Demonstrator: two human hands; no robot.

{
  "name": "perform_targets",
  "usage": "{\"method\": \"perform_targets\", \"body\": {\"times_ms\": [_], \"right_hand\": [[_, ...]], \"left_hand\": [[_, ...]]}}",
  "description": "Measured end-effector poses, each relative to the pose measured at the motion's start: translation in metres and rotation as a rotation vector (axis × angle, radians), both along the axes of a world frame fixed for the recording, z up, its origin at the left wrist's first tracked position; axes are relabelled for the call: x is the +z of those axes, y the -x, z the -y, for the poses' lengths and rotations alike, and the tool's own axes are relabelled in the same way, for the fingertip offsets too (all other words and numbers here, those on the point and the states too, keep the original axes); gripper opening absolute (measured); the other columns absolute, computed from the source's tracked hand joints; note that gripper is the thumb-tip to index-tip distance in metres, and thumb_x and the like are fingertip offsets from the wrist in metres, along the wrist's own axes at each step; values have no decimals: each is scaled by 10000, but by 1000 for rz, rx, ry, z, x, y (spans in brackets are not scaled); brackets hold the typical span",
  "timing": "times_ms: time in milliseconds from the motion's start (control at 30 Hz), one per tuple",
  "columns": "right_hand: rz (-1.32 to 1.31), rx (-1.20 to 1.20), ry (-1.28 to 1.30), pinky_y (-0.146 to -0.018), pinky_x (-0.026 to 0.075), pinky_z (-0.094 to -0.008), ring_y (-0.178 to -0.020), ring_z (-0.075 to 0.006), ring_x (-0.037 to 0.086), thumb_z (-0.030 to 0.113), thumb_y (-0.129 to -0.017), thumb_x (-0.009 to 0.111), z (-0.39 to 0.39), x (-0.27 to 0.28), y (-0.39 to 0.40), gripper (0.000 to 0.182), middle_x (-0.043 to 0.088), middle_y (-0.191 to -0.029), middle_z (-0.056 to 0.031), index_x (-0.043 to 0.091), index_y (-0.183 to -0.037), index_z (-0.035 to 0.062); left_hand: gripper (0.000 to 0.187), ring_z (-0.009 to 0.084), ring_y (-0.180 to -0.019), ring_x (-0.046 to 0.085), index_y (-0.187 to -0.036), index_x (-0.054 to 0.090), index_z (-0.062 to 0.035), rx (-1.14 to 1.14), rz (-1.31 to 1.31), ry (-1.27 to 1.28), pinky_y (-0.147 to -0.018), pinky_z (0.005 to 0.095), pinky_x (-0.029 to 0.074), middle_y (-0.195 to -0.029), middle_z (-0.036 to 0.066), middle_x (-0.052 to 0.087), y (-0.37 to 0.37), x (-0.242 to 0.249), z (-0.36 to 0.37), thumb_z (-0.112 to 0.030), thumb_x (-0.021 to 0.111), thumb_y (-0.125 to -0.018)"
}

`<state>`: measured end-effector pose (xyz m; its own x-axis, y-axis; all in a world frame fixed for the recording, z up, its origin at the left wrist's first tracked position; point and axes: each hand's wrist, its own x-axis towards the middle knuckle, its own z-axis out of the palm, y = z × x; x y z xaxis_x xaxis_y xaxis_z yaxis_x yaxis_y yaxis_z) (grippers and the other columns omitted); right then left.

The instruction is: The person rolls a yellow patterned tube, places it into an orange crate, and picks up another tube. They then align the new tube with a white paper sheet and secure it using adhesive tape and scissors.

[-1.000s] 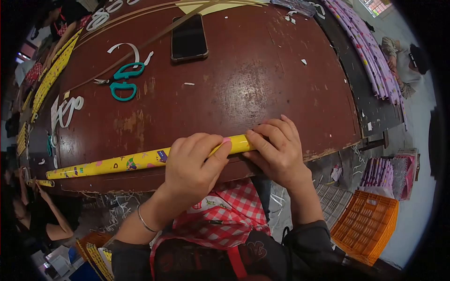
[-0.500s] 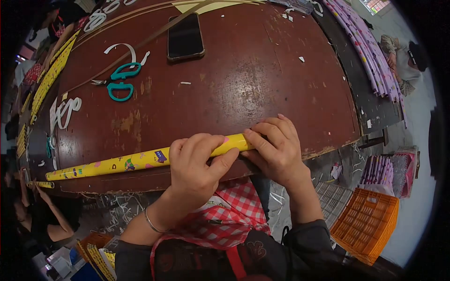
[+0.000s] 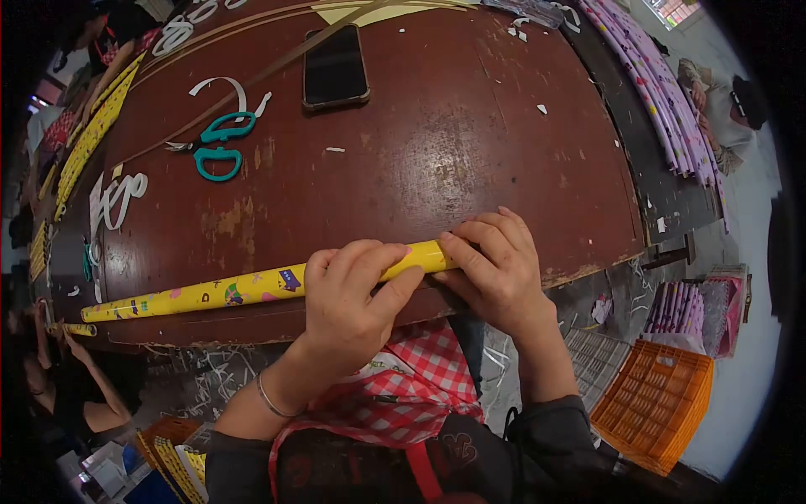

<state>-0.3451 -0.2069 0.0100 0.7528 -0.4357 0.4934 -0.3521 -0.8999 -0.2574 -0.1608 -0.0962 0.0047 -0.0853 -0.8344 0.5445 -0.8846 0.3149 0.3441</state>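
Observation:
A long yellow printed paper roll (image 3: 210,293) lies along the near edge of the dark red table (image 3: 437,160). My left hand (image 3: 348,307) curls over the roll near its right end, fingers wrapped on top. My right hand (image 3: 495,269) presses on the roll's right tip, fingers bent down onto it. Both hands touch the roll where they meet.
Teal scissors (image 3: 217,144) and a black phone (image 3: 335,71) lie farther back on the table, with white paper strips (image 3: 122,195) at the left. Purple rolls (image 3: 663,92) line the right side. An orange crate (image 3: 655,407) stands on the floor at right. Other people sit at left and far right.
Almost nothing: my left hand's fingers shifted slightly along the roll; the roll stays in place.

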Motion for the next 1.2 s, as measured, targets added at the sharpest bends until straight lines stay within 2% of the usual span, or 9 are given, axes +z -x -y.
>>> {"method": "perform_targets", "body": {"times_ms": [267,367,467,533,633,800,1200], "right_hand": [[4,2,-5,-924,459,-504,-970,-268,610,228,-692,791,0,1,0,398,629,-1011,-74,673,-1045,87],[0,-1,7,-927,457,-498,-974,-269,606,231,-697,788,0,0,0,401,624,-1016,-76,673,-1050,82],[-6,-3,12,-925,457,-491,-976,-276,600,232,-689,791,0,0,0,416,619,-1015,-79,674,-1055,74],[-5,5,13,-922,458,-489,-973,-283,599,230,-685,793,1,1,0,421,618,-1011,-82,674,-1055,69],[-7,11,12,-914,457,-488,-967,-276,596,221,-699,789,2,0,0,416,619,-1001,-77,665,-1069,77],[-24,11,1,-909,455,-491,-960,-264,596,211,-715,787,1,1,0,408,620,-1000,-78,657,-1081,86],[11,30,9,-878,466,-468,-950,-292,593,171,-656,806,3,-3,-1,456,618,-984,-94,658,-1073,64]], "left_hand": [[345,220,-961,592,-1083,683,-101,4,55,-20,-771,397,374,-1077,45,610,-3,1,0,-82,638,-741],[344,233,-993,597,-1100,677,-96,-32,-24,-23,-810,429,391,-1106,49,624,-6,1,-3,-83,614,-762],[312,255,-1041,607,-1080,680,-95,9,85,-54,-876,475,402,-1171,55,639,-12,7,-12,-91,600,-779],[287,290,-1151,587,-1107,672,-78,15,145,-138,-997,513,351,-1242,80,633,-18,10,-20,-36,614,-829],[293,271,-1094,617,-1081,679,-89,49,240,-99,-944,509,398,-1226,61,645,-29,8,-28,-104,602,-798],[280,272,-1091,621,-1078,685,-114,85,243,-88,-941,488,417,-1208,53,656,-47,4,-41,-113,610,-808],[292,265,-1088,619,-1082,687,-165,169,284,-86,-937,474,425,-1193,48,659,-82,4,-70,-114,632,-800]]}}
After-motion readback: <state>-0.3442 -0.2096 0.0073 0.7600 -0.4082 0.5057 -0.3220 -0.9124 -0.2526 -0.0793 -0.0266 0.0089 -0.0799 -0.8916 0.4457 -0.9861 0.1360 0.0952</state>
